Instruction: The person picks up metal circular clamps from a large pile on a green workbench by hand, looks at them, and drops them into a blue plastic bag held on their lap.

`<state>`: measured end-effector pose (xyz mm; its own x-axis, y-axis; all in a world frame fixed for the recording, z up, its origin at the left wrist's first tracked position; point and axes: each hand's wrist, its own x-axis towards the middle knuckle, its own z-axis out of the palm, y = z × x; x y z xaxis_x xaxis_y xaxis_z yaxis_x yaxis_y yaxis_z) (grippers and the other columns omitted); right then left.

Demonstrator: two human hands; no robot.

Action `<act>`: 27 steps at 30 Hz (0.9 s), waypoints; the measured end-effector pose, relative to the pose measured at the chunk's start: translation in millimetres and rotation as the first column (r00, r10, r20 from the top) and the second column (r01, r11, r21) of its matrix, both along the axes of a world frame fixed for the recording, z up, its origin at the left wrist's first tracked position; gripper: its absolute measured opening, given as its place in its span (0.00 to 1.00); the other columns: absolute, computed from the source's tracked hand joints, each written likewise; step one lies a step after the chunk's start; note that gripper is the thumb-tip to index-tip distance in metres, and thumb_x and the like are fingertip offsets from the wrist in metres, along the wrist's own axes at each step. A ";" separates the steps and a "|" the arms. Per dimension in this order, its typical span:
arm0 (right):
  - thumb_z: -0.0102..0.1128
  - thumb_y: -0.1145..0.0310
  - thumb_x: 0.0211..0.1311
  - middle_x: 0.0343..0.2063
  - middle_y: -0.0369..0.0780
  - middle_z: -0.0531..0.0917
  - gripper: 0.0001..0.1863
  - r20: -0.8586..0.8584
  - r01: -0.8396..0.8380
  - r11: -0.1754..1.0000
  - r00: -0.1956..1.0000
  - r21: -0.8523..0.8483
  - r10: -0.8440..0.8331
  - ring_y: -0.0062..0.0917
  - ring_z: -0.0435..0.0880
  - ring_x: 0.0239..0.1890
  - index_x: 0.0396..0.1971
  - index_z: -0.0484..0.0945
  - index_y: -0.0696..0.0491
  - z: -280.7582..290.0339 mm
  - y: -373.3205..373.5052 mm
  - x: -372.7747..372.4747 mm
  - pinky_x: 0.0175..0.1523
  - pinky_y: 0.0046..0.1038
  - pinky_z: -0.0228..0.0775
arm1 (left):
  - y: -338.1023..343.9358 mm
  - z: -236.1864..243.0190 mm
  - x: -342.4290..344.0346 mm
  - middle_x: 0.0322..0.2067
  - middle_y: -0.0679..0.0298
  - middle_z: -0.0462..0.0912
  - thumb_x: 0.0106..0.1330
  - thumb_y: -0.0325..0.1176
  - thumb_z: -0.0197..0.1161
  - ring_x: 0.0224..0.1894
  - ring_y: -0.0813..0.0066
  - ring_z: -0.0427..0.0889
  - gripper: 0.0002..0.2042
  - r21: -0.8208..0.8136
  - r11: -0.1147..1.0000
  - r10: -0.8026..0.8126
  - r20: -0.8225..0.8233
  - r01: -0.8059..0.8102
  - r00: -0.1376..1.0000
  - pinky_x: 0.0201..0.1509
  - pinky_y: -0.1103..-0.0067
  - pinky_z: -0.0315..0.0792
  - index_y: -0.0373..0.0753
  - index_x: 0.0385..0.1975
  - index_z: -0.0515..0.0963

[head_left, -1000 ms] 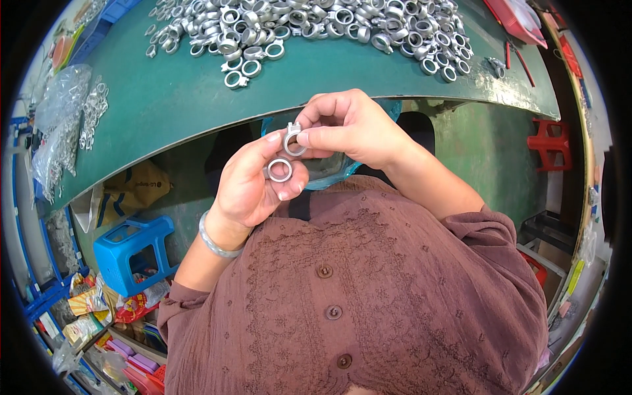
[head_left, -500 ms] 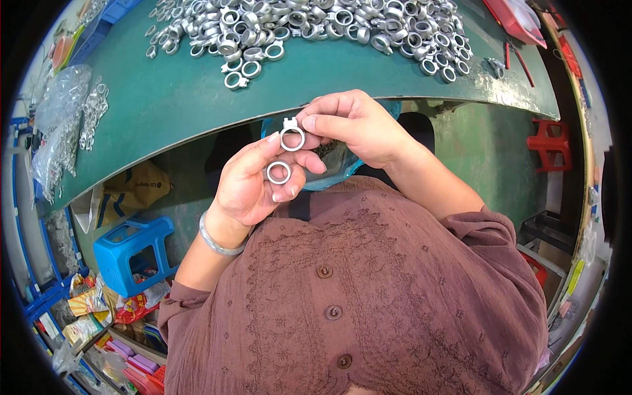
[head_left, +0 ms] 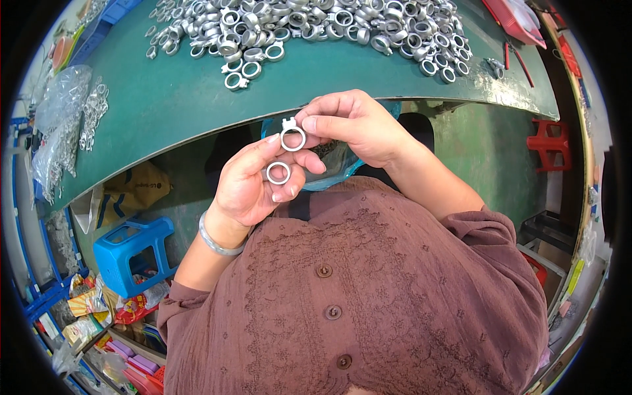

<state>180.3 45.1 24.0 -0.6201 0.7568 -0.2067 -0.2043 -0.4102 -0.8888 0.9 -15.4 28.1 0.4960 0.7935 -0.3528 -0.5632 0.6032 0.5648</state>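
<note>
Between my two hands is a silver metal ring clamp [head_left: 284, 139] with a small squared lug on its upper side. My left hand [head_left: 247, 184] grips its left edge with thumb and fingers. A second plain metal ring [head_left: 278, 163] rests against the curled fingers of that same hand. My right hand [head_left: 359, 128] pinches the clamp from the right, close to the lug, with thumb and forefinger. Both hands are just off the near edge of the green table [head_left: 178, 108]. Below them, partly hidden, is a blue plastic bag [head_left: 352, 172].
A large heap of similar metal rings [head_left: 316, 26] covers the table's far side. Clear plastic bags [head_left: 62, 112] and small metal parts [head_left: 94, 112] lie at the left. A blue stool [head_left: 135, 253] stands lower left, a red stool [head_left: 548, 145] at right, a red tray [head_left: 515, 21] at upper right.
Almost nothing differs. The clamp's lug has shifted very slightly left between my fingers; both hands keep their places.
</note>
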 end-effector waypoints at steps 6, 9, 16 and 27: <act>0.59 0.72 0.51 0.29 0.39 0.80 0.09 -0.020 -0.008 1.000 1.000 0.016 0.008 0.19 0.77 0.32 0.31 0.77 0.61 0.4 1.3 0.6 0.40 0.20 0.69 | 0.8 0.2 -1.3 0.32 0.46 0.75 0.65 0.39 0.40 0.16 0.80 0.69 0.18 0.004 1.000 0.000 0.024 0.000 1.000 0.16 0.90 0.63 0.31 0.43 0.69; 0.59 0.72 0.51 0.28 0.39 0.80 0.09 -0.023 -0.012 1.000 1.000 0.022 0.012 0.19 0.77 0.31 0.31 0.77 0.61 0.6 1.0 0.6 0.40 0.20 0.69 | 0.6 -0.2 -0.8 0.32 0.45 0.75 0.65 0.40 0.40 0.16 0.79 0.69 0.17 0.010 1.000 0.005 0.012 -0.005 1.000 0.16 0.90 0.63 0.32 0.41 0.69; 0.59 0.72 0.51 0.28 0.38 0.80 0.08 -0.013 -0.012 0.999 1.000 0.041 0.013 0.18 0.77 0.31 0.30 0.78 0.60 0.1 1.5 0.8 0.40 0.20 0.69 | -0.1 1.2 0.8 0.32 0.46 0.75 0.64 0.39 0.40 0.14 0.80 0.68 0.17 0.014 1.000 0.018 0.037 -0.018 0.999 0.16 0.89 0.62 0.33 0.40 0.70; 0.57 0.73 0.53 0.29 0.37 0.79 0.07 -0.007 -0.031 0.996 0.999 0.086 0.032 0.18 0.77 0.33 0.31 0.77 0.58 -4.0 1.3 2.0 0.40 0.20 0.68 | -0.1 2.9 1.3 0.30 0.48 0.76 0.64 0.39 0.41 0.14 0.81 0.66 0.15 0.036 0.999 0.007 -0.018 -0.006 1.000 0.15 0.90 0.60 0.34 0.38 0.69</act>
